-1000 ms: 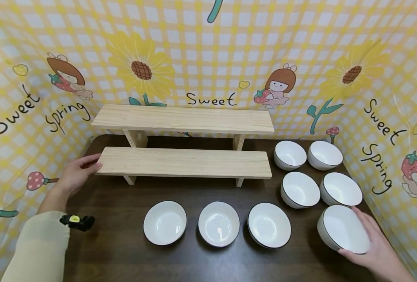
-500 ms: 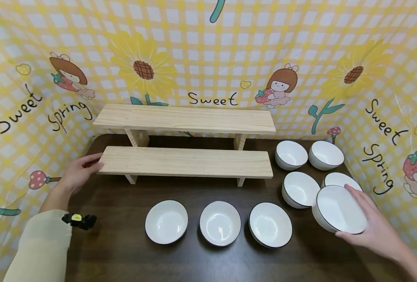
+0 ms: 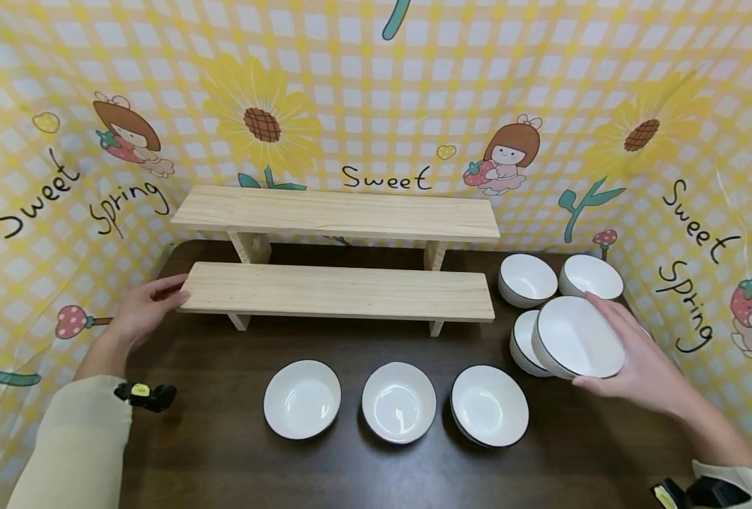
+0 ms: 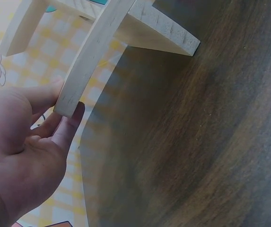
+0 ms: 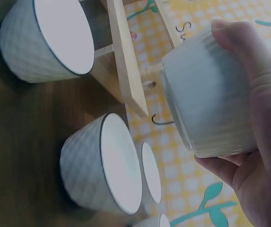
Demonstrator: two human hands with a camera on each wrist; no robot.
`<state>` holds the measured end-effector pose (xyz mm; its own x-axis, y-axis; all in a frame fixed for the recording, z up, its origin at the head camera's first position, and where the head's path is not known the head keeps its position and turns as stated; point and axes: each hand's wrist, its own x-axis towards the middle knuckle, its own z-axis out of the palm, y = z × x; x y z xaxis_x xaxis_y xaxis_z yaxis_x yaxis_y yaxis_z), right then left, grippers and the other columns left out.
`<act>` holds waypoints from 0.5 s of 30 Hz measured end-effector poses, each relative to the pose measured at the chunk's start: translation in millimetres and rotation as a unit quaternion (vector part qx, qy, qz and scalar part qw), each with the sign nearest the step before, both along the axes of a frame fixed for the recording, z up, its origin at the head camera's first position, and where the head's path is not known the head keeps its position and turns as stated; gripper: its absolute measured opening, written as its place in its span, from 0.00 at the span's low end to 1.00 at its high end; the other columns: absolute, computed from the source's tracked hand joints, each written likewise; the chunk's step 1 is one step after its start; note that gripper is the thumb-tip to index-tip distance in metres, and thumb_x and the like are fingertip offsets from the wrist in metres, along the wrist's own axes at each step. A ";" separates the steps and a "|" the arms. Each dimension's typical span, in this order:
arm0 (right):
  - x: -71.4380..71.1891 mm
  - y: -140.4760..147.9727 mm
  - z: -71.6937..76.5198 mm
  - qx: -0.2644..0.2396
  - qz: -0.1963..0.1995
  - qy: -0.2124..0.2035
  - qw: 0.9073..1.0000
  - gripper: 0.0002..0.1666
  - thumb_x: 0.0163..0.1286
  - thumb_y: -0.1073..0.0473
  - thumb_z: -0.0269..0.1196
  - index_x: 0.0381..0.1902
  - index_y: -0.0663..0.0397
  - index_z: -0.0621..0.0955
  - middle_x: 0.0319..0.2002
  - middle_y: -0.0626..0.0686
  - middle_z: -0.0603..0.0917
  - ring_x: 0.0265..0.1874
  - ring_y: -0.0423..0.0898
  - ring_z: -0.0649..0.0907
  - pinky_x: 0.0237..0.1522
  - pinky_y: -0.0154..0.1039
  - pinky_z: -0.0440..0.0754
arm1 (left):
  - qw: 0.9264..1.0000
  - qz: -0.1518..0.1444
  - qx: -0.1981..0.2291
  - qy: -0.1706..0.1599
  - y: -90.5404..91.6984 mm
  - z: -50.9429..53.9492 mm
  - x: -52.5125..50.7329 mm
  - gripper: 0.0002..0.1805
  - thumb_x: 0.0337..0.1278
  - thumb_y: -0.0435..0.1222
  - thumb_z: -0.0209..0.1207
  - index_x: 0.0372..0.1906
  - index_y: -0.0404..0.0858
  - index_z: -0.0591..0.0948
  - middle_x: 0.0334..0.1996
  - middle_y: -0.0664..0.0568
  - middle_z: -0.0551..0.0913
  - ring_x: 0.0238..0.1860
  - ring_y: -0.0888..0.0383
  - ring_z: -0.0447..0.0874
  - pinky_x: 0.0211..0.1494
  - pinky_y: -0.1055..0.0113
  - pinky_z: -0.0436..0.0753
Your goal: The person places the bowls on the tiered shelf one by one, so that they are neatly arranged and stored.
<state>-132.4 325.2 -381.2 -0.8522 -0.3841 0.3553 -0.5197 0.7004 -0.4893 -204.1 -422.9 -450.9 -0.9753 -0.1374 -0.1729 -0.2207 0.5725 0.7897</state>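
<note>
My right hand (image 3: pixel 637 360) grips a white bowl (image 3: pixel 578 336) by its side, thumb at the near edge and fingers at the far one. The bowl is held above the table and partly hides another white bowl (image 3: pixel 526 345) behind it. In the right wrist view, the held bowl's ribbed outer wall (image 5: pixel 206 94) faces the camera. My left hand (image 3: pixel 147 311) pinches the left end of the lower board of a two-tier wooden shelf (image 3: pixel 338 290). Seen from the left wrist, the thumb and fingers lie on opposite faces of the board (image 4: pixel 85 66).
In front of the shelf stand three white bowls in a row: left (image 3: pixel 302 399), middle (image 3: pixel 398 403) and right (image 3: pixel 489 406). Two more bowls, one (image 3: pixel 527 279) beside the other (image 3: pixel 591 276), sit at the back right. Patterned cloth (image 3: pixel 376 92) surrounds the dark table (image 3: pixel 255 466).
My right hand has lifted the bowl and carried it up and leftward from the front right, now in front of the right-hand bowls. The left hand keeps its place on the shelf.
</note>
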 end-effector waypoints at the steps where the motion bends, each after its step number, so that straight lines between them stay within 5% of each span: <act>1: -3.2 -3.0 1.9 0.002 0.001 0.000 1.000 0.78 0.28 0.58 0.87 0.80 0.51 0.61 0.65 0.61 0.70 0.56 0.34 0.66 0.52 0.23 0.57 | 1.000 -0.001 0.001 0.001 0.1 0.0 0.2 0.38 0.77 0.52 0.51 0.78 0.33 0.61 0.75 0.29 0.60 0.67 0.36 0.63 0.68 0.37 0.65; 9: -24.6 -31.1 18.3 -0.003 0.033 -0.015 0.999 0.74 0.34 0.59 0.86 0.79 0.56 0.60 0.68 0.63 0.68 0.59 0.49 0.68 0.55 0.23 0.58 | 1.000 -0.006 0.008 -0.001 -1.0 0.7 0.4 0.38 0.77 0.53 0.51 0.79 0.33 0.59 0.75 0.28 0.57 0.69 0.34 0.61 0.69 0.34 0.63; 15: -37.8 -57.3 33.3 -0.005 0.059 -0.055 0.997 0.72 0.41 0.57 0.85 0.80 0.56 0.57 0.69 0.64 0.66 0.62 0.60 0.67 0.56 0.58 0.67 | 1.000 -0.005 0.003 -0.001 -1.6 -0.8 -0.1 0.38 0.77 0.53 0.51 0.78 0.34 0.60 0.75 0.29 0.59 0.68 0.36 0.63 0.68 0.36 0.65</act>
<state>-170.2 267.9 -348.0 -0.8352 -0.4805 0.2675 -0.5413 0.6322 -0.5544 -204.2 -424.4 -451.7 -0.9764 -0.1259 -0.1755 -0.2160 0.5703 0.7925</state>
